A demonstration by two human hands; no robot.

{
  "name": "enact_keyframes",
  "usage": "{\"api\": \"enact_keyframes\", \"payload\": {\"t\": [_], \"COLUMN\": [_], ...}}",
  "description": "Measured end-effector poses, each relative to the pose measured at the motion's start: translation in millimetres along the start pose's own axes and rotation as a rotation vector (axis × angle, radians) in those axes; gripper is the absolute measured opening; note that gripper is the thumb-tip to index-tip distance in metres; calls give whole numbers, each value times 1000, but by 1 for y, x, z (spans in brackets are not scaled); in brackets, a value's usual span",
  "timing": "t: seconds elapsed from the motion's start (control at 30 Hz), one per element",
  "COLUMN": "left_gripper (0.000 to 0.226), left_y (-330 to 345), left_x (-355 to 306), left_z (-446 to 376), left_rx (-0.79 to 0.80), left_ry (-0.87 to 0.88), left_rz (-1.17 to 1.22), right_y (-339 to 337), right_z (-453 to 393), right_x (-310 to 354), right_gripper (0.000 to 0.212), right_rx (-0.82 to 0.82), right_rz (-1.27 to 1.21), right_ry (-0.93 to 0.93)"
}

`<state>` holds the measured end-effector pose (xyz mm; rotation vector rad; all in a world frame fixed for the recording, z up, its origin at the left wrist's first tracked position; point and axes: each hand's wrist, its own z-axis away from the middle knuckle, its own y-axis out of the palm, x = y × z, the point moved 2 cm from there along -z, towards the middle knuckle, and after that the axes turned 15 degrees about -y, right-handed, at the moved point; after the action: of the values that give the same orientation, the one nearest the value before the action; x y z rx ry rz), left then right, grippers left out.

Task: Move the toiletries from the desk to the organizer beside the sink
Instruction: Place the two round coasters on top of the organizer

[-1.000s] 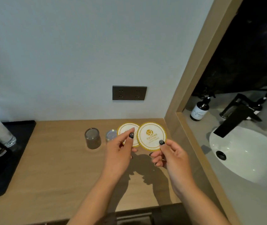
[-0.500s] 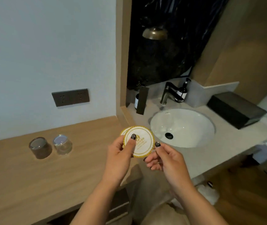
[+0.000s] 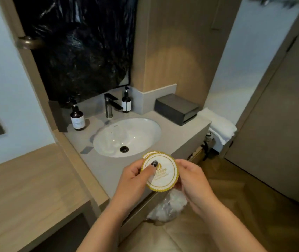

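Both hands, the left hand (image 3: 133,176) and the right hand (image 3: 192,176), pinched two stacked round coasters (image 3: 163,172) above the sink (image 3: 127,136) counter's front edge. The dark box (image 3: 177,109), possibly the organizer, sat well apart; placing remained undone.
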<state>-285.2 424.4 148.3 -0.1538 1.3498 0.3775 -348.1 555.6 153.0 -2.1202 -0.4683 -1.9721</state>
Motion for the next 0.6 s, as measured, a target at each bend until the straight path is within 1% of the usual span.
{"api": "enact_keyframes", "payload": {"t": [0.07, 0.17, 0.23, 0.33, 0.4, 0.47, 0.53, 0.6], "left_gripper": [13, 19, 18, 14, 10, 3, 12, 29], "left_y": [24, 56, 74, 97, 110, 122, 135, 146], "left_x": [1, -3, -6, -9, -7, -4, -4, -5], "left_z": [-6, -17, -26, -44, -58, -75, -96, -120], "left_rx": [20, -5, -23, -38, -52, -47, -30, -14], "left_ry": [-8, -34, -40, -48, -43, -39, -33, -19], "left_rz": [-11, 33, 75, 95, 91, 65, 39, 38], "right_y": [-28, -69, -92, -121, -135, -147, -158, -166], "right_z": [3, 7, 9, 9, 5, -4, -18, -38], "right_x": [5, 13, 17, 21, 21, 19, 16, 14], "right_gripper": [23, 19, 18, 12, 8, 11, 14, 14], "right_rx": [-90, -266, -357, -451, -485, -508, -530, -552], "right_rz": [55, 54, 20, -46, -75, -76, -59, -57], "right_ry": [-5, -21, -49, -94, -114, -126, -128, -131]}}
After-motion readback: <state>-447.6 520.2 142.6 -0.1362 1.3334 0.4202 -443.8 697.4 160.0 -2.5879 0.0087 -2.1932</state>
